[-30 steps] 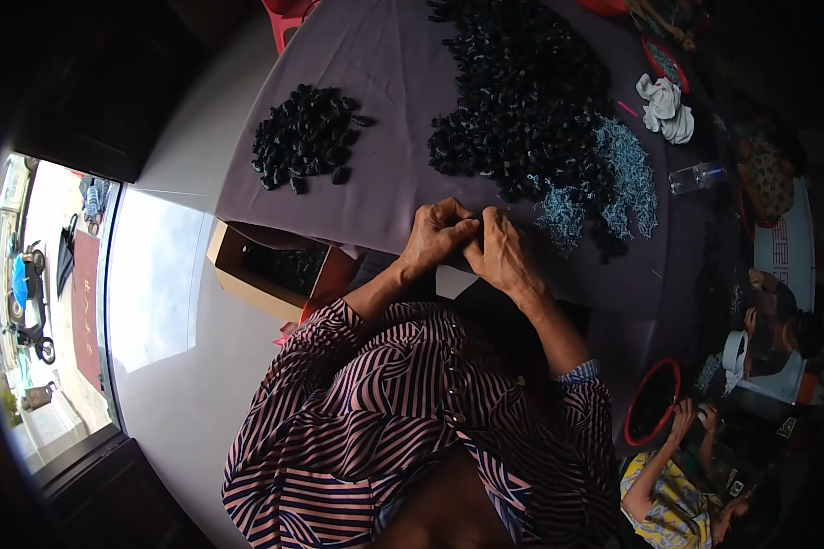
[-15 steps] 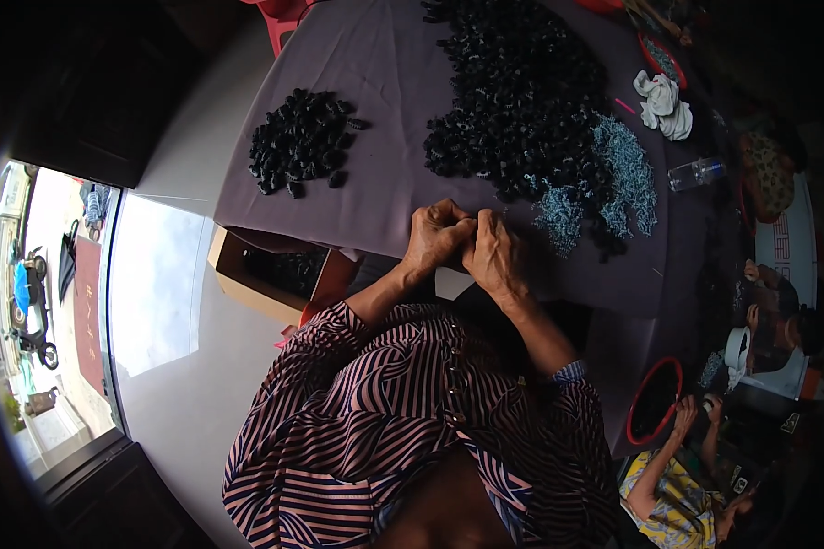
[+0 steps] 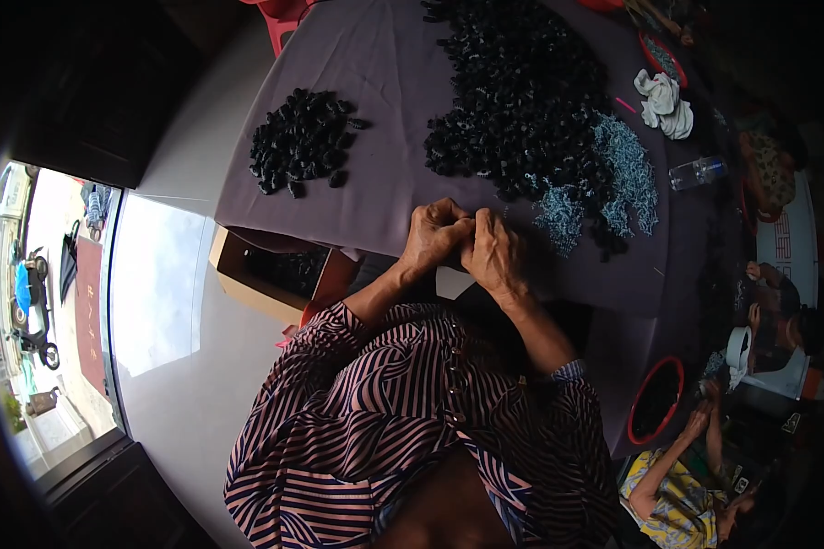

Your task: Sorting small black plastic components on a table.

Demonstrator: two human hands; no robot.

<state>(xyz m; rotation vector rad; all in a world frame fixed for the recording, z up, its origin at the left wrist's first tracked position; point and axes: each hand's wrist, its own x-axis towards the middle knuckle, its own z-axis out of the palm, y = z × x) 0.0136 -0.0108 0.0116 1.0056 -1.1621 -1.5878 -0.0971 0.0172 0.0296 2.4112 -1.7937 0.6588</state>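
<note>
My left hand (image 3: 433, 235) and my right hand (image 3: 494, 253) meet at the near edge of the table, fingers curled and thumbs pressed together. Whatever they pinch is too small and too covered to make out. Beyond them spreads a large heap of small black ribbed plastic pieces (image 3: 522, 101). A smaller pile of the same black pieces (image 3: 300, 142) lies to the left. Right of my hands are small pale blue-grey parts, one near clump (image 3: 559, 218) and a longer strip of them (image 3: 627, 174) along the heap's side.
A purple-grey cloth (image 3: 375, 165) covers the table. Below its left edge stands an open cardboard box (image 3: 256, 288) holding black pieces. A clear bottle (image 3: 696, 173) and a white rag (image 3: 664, 105) lie at the right. A red-rimmed basin (image 3: 656, 401) is near a co-worker in yellow (image 3: 673, 499).
My hands stay together in almost the same place, with only a slight shift of the fingers. At the lower right, the co-worker's hands have moved up and closer together.
</note>
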